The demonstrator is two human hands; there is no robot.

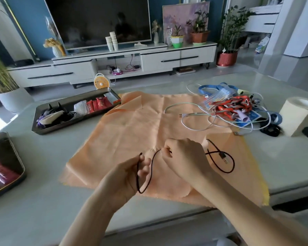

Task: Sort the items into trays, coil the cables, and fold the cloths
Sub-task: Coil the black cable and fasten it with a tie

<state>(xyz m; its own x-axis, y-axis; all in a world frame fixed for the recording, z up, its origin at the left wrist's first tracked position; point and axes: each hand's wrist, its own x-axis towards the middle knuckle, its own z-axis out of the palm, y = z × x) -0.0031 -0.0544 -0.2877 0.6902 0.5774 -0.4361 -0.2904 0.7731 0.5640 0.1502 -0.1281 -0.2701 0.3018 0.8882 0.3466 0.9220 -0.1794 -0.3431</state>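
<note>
A thin black cable (228, 167) lies in loops over an orange cloth (132, 132) spread on the table. My left hand (130, 174) holds one loop of it between thumb and fingers, the loop hanging down past my palm. My right hand (183, 157) pinches the same cable a little further along, fingers curled. The cable's plug end (223, 156) rests on the cloth to the right of my right hand. A tangle of white cables (199, 121) and red and blue lanyards (229, 105) sits at the cloth's far right.
A dark tray (43, 128) with packets and dark items stands at the far left of the cloth. A second tray (16, 157) shows at the left edge. A paper roll (297, 116) stands at the right. The table's front edge runs just below my forearms.
</note>
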